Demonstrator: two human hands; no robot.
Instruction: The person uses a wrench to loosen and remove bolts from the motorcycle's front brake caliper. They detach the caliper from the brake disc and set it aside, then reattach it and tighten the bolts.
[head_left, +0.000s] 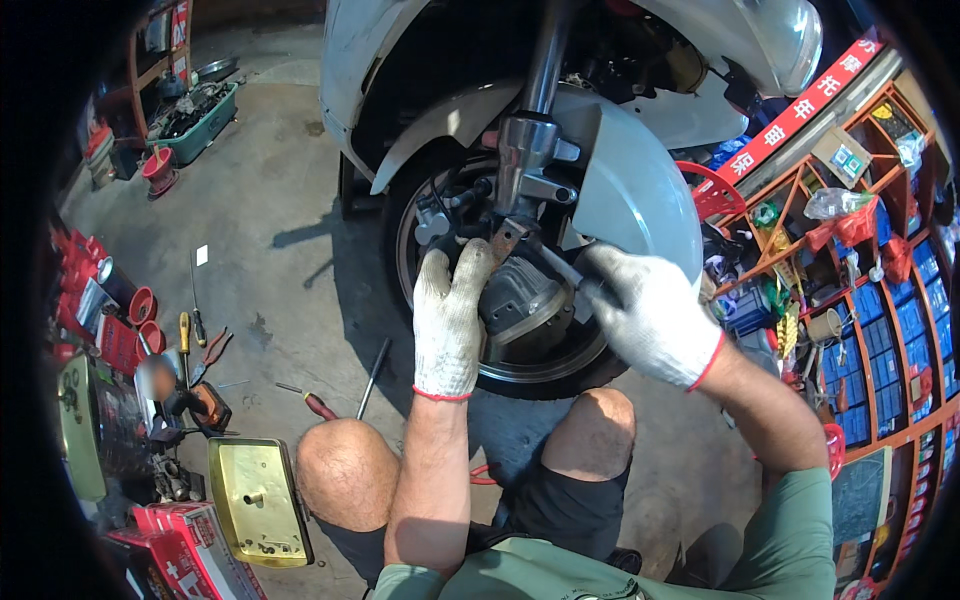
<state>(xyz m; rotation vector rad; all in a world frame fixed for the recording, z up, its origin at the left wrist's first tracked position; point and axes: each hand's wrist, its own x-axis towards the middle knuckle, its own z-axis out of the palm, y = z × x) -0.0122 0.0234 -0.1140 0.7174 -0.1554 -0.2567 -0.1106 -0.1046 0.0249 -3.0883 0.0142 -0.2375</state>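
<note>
In front of me is the front wheel point(545, 387) of a pale scooter, with a metal fork leg point(527, 160) and a light grey-blue mudguard point(640, 185). My left hand point(447, 325), in a white knit glove, is closed at a small rusty metal bracket point(508, 236) beside the hub; its fingertips are partly hidden. The gloved right hand point(645, 310) grips a hand tool with a metal shaft point(553, 262). That shaft points toward the bracket; the tool's exact kind is unclear. Below the bracket sits the rounded metal hub cover point(520, 300).
Screwdrivers point(184, 332) and red-handled pliers point(212, 350) lie on the left floor, near a yellowish tray point(260, 500). A metal rod point(374, 378) lies by my knee. Shelves with blue boxes point(868, 335) line the right. A green bin point(200, 125) stands at the far left.
</note>
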